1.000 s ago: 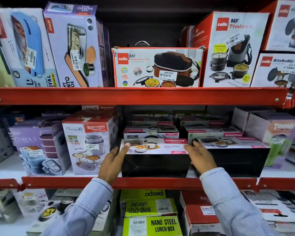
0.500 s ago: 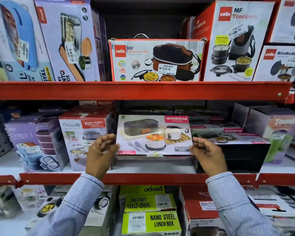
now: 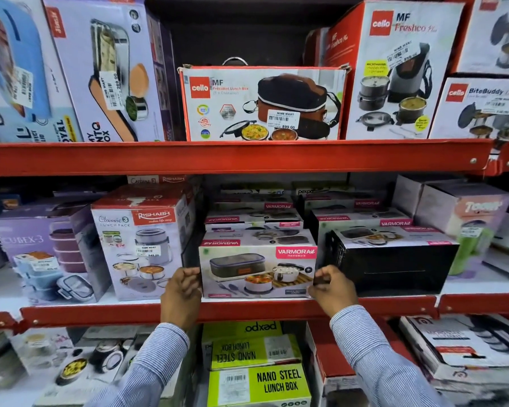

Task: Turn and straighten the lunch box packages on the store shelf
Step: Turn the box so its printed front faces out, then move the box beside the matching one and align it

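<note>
A: Where are your hands sitting at this moment?

B: Your left hand (image 3: pixel 180 295) is curling its fingers against the left edge of the Varmora box (image 3: pixel 257 271), and your right hand (image 3: pixel 332 289) is pinching the right edge, fingers bent and closed on the carton. You are holding it between both hands.

A: And the box itself?

B: It is standing at the front of the middle shelf (image 3: pixel 247 311), its picture face turned toward you and the pink Varmora label reading upright at its 1 o'clock corner. Its bottom edge is sitting just above the red shelf lip; I cannot tell whether it is fully resting there.

A: What is lying around it?

B: At 12 o'clock, right behind it, more Varmora cartons (image 3: pixel 253 223) are stacking flat, their labels partly upside down. At 3 o'clock, just beside your right hand, a black-sided box (image 3: pixel 391 268) is showing its dark side face forward, picture face up. At 9 o'clock, just beside your left hand, the Rishabh Classic 3 box (image 3: pixel 141 245) is standing upright, and farther along at 9 o'clock the purple Cubex-3 box (image 3: pixel 41 248) is sitting.

A: And farther out?

B: On the top shelf at 12 o'clock, the Cello President box (image 3: pixel 262 104) is facing you, with the Cello Fresheo box (image 3: pixel 394 69) at its 3 o'clock. Below, at 6 o'clock between your striped sleeves (image 3: pixel 373 356), the green Nano Steel boxes (image 3: pixel 259 383) are stacking.
</note>
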Motion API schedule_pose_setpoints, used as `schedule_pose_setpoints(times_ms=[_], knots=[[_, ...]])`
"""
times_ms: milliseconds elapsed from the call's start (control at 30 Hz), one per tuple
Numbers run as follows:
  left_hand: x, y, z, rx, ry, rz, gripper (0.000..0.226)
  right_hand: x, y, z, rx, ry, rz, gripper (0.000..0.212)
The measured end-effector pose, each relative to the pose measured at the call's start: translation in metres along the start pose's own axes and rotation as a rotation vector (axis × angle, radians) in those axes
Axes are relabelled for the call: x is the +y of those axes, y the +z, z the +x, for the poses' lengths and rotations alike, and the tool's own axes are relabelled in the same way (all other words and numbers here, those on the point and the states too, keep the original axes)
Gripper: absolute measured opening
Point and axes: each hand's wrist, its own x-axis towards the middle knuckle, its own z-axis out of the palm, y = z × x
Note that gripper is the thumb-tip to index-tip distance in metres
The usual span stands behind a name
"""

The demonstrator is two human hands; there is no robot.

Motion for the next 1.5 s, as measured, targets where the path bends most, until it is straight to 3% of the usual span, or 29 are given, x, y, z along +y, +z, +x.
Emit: schedule_pose_setpoints(times_ms=[167, 300, 400, 500, 667, 800, 933, 1100, 1233, 1300, 1367, 1500], knots=[[0.008, -0.002, -0.014, 0.032, 0.037, -0.017, 0.039, 0.002, -0.006, -0.009, 0.030, -0.044, 0.048, 0.027], [0.030, 0.006, -0.044, 0.253, 0.321, 0.046, 0.021, 0.003, -0.029, -0.023, 0.154, -0.151, 0.088, 0.021], [0.054, 0.030, -0.061, 0.282, 0.499, 0.024, 0.014, 0.007, -0.058, -0.031, 0.271, -0.208, 0.094, 0.019], [0.080, 0.070, -0.081, 0.174, 0.525, -0.039, 0.016, 0.017, -0.092, -0.030, 0.394, -0.250, 0.096, 0.016], [0.100, 0.150, -0.098, -0.123, 0.427, 0.060, 0.020, 0.055, -0.156, 0.002, 0.542, -0.244, 0.084, 0.022], [0.107, 0.206, -0.099, -0.173, 0.320, 0.151, 0.062, 0.084, -0.202, 0.033, 0.583, -0.211, 0.010, 0.033], [0.115, 0.240, -0.099, -0.117, 0.227, 0.277, 0.094, 0.099, -0.236, 0.061, 0.424, -0.129, 0.013, 0.042], [0.127, 0.264, -0.103, -0.088, 0.155, 0.418, 0.093, 0.092, -0.251, 0.073, 0.152, -0.012, 0.165, 0.038], [0.131, 0.262, -0.103, -0.118, 0.103, 0.238, 0.094, 0.096, -0.260, 0.078, 0.079, -0.067, 0.237, 0.026], [0.133, 0.255, -0.108, -0.111, 0.105, 0.077, 0.069, 0.096, -0.266, 0.077, 0.037, -0.084, 0.324, 0.019], [0.143, 0.249, -0.115, -0.072, 0.128, -0.061, 0.048, 0.097, -0.270, 0.077, 0.021, -0.083, 0.408, 0.031], [0.156, 0.231, -0.117, 0.019, 0.136, -0.219, 0.077, 0.086, -0.277, 0.072, 0.017, -0.101, 0.575, 0.029]])
